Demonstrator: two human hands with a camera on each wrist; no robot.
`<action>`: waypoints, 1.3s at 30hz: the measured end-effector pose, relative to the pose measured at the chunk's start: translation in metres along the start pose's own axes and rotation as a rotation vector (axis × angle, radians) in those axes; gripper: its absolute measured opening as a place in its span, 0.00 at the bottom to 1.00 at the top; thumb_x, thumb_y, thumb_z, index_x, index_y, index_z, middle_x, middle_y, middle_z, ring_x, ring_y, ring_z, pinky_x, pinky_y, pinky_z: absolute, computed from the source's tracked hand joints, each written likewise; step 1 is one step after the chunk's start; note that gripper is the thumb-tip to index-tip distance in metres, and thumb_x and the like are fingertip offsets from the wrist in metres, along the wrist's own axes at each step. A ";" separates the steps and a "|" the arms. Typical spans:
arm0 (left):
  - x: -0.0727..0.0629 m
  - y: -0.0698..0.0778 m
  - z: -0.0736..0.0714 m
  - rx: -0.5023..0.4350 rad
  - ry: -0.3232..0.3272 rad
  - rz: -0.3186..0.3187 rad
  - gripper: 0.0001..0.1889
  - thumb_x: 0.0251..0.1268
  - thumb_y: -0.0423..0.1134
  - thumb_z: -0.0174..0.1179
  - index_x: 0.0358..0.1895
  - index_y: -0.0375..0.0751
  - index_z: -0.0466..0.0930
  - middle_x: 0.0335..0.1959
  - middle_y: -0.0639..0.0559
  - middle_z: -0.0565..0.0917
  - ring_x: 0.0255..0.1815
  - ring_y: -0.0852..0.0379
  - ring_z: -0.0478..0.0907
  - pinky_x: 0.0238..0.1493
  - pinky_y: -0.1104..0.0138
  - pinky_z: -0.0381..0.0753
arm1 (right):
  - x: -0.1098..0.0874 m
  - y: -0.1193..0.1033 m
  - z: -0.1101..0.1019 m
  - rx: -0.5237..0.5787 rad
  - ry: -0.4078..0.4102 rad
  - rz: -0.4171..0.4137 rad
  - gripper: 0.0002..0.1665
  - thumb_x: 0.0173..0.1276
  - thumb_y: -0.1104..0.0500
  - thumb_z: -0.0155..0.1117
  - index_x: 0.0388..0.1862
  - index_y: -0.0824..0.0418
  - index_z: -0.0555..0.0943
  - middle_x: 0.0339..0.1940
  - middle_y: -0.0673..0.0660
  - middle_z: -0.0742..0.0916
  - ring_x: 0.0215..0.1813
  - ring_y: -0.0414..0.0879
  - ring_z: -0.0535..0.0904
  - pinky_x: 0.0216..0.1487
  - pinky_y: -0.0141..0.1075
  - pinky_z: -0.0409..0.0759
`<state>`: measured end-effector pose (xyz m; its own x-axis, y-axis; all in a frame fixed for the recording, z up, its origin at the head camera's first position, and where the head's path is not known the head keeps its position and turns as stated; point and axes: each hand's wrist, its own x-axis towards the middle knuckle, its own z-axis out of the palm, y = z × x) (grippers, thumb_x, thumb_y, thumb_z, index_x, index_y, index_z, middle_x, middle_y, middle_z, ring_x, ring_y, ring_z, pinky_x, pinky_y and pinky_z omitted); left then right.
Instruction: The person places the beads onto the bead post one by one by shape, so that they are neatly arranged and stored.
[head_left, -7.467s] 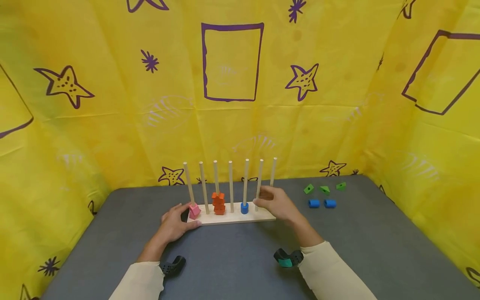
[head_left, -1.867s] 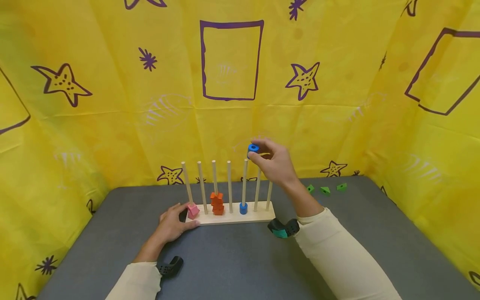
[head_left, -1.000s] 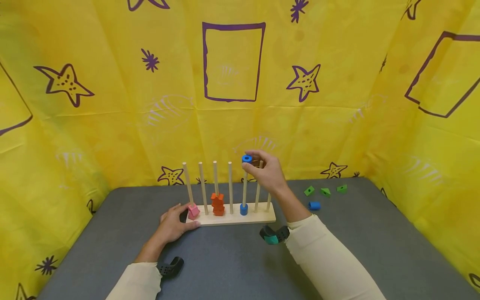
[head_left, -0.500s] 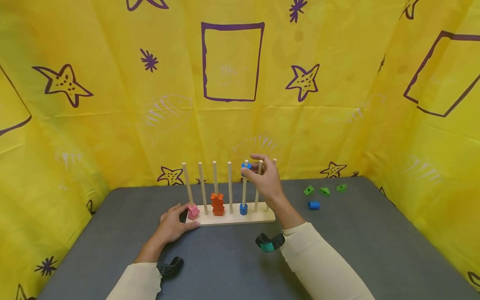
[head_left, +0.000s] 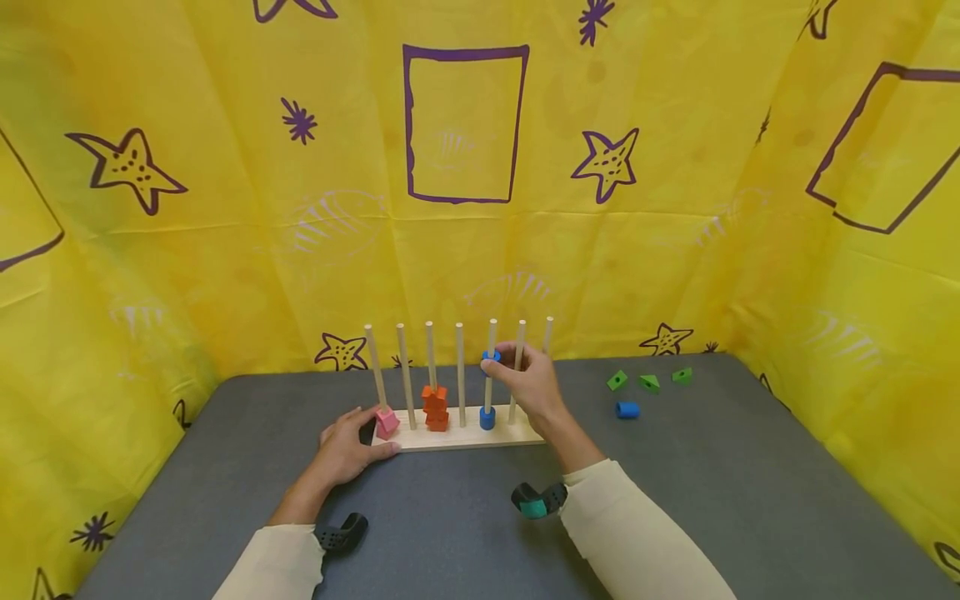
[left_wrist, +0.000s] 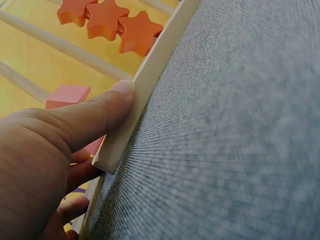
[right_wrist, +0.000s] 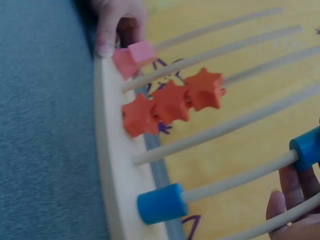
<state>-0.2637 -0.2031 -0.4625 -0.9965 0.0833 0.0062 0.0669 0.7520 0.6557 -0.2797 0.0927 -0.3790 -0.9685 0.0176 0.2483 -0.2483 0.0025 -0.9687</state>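
A pale wooden base carries a row of several upright pegs. My left hand grips its left end, thumb along the front edge in the left wrist view. Beside that hand, pink blocks sit on the leftmost peg. Three orange stars are stacked on another peg. My right hand pinches a blue cylinder, which is threaded on a peg in its upper part. On the same peg, a second blue cylinder rests at the base.
To the right on the grey table lies another blue cylinder. Behind it are three green triangular blocks, one being the middle block. A yellow patterned cloth stands around the table's back and sides.
One of two blue cylinders has left the table. My right hand raised it over the peg, threaded it on and brought it lower. The left hand stays on the base.
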 end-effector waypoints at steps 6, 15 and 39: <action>0.001 0.000 0.000 0.004 0.006 0.011 0.46 0.50 0.54 0.73 0.69 0.32 0.66 0.67 0.24 0.61 0.67 0.23 0.50 0.62 0.35 0.42 | -0.002 0.016 0.001 -0.039 0.005 -0.027 0.18 0.57 0.63 0.74 0.44 0.69 0.81 0.33 0.57 0.82 0.38 0.49 0.77 0.42 0.38 0.77; 0.000 0.001 0.000 0.004 0.000 -0.008 0.47 0.49 0.56 0.73 0.69 0.33 0.65 0.67 0.24 0.60 0.67 0.22 0.49 0.61 0.33 0.43 | -0.008 0.028 0.001 -0.101 0.001 -0.011 0.17 0.57 0.63 0.74 0.44 0.66 0.82 0.35 0.57 0.83 0.40 0.51 0.78 0.44 0.41 0.77; 0.001 -0.004 0.001 0.001 0.026 0.064 0.44 0.50 0.53 0.73 0.67 0.31 0.68 0.65 0.26 0.66 0.69 0.27 0.52 0.62 0.36 0.42 | -0.018 0.058 -0.003 -0.179 -0.061 0.031 0.18 0.58 0.65 0.73 0.47 0.67 0.79 0.41 0.63 0.84 0.44 0.52 0.78 0.46 0.45 0.76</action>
<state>-0.2652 -0.2052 -0.4662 -0.9911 0.1144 0.0682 0.1310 0.7466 0.6522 -0.2766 0.0951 -0.4394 -0.9763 -0.0405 0.2127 -0.2165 0.1805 -0.9594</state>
